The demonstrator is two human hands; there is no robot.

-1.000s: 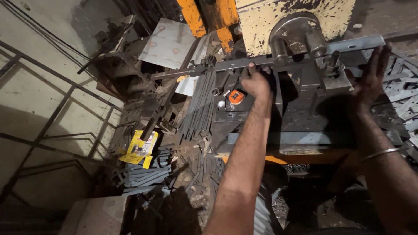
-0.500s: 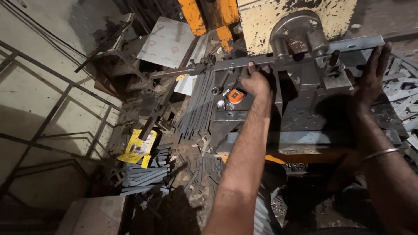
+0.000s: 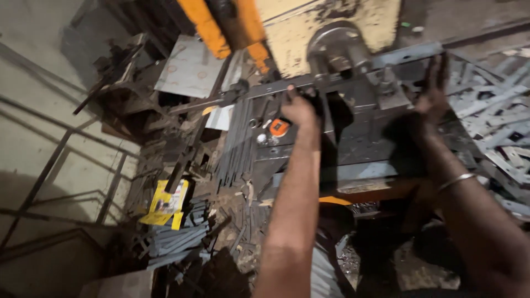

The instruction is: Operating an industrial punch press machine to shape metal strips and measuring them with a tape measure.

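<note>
Unmoved: steel bar (image 3: 342,77) runs left-right, right end higher | left hand (image 3: 301,107) grips it | right hand (image 3: 433,91) spread, touching it

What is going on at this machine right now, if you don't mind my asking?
A person holds a long grey metal strip across the bed of a yellow press. The left hand grips the strip near its middle, while the right hand lies open against its right end. A heap of cut strips lies to the right, and more strips and a yellow packet lie on the floor at left.
</note>
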